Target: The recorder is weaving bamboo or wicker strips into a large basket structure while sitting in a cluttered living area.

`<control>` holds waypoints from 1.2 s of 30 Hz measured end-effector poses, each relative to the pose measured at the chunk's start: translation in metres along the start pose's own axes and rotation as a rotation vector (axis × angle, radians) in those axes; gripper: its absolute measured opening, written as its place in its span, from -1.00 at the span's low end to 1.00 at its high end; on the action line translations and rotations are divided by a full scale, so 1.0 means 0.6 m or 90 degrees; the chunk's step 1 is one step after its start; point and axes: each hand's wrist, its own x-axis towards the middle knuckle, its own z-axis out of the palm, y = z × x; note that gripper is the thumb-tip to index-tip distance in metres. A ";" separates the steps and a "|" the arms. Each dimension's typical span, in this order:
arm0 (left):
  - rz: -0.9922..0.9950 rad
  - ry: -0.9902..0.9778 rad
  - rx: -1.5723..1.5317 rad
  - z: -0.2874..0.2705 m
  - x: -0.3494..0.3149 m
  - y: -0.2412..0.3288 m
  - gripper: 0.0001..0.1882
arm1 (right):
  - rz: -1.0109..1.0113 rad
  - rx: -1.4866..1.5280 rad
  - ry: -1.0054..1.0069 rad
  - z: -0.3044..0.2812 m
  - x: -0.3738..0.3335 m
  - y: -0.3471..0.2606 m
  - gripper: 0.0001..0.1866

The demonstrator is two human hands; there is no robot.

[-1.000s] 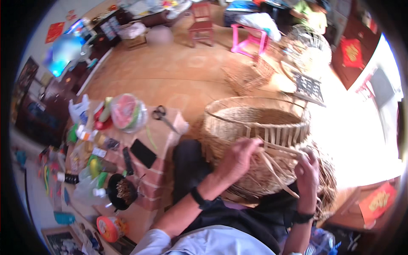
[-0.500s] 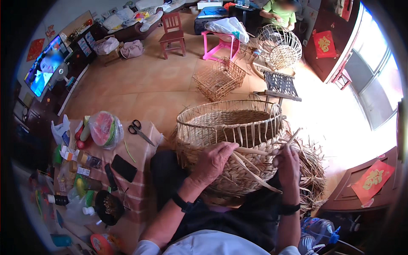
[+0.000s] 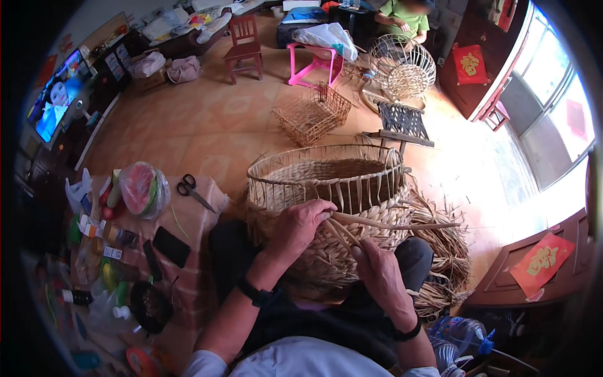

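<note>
A large, partly woven straw basket point(image 3: 326, 188) rests on my lap, its upper half still bare upright ribs. My left hand point(image 3: 300, 227) presses on the near woven wall and pinches several pale straw strands point(image 3: 389, 223) that run off to the right. My right hand point(image 3: 380, 273) lies lower on the basket's near side, fingers closed around the same bundle of strands where they meet the weave. A black band sits on each wrist.
A low cloth-covered table point(image 3: 201, 207) at my left carries scissors point(image 3: 191, 188), a black phone point(image 3: 171, 246), bottles and a bagged round thing. Loose straw point(image 3: 446, 251) is piled at my right. Beyond are smaller baskets point(image 3: 311, 113), a pink stool point(image 3: 317, 60), a red chair point(image 3: 245, 41) and a seated person point(image 3: 402, 16).
The view has tilted up and to the right, showing more of the room. Both hands stay on the basket's near wall; the strands now stick out further to the right.
</note>
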 end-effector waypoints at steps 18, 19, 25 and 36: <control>0.058 -0.007 -0.010 0.012 -0.031 -0.015 -0.57 | -0.097 -0.346 0.023 -0.002 0.016 0.000 -0.82; 0.065 0.001 0.009 0.013 -0.029 -0.021 -0.57 | -0.043 -0.333 -0.004 -0.020 0.006 0.012 -0.88; 0.072 0.064 0.111 0.033 -0.038 -0.019 -0.65 | 0.056 -0.303 0.161 -0.223 -0.074 0.156 -0.87; -0.132 0.130 -0.029 0.050 -0.020 -0.016 -0.77 | 0.648 -0.052 0.347 -0.176 -0.420 0.688 -0.75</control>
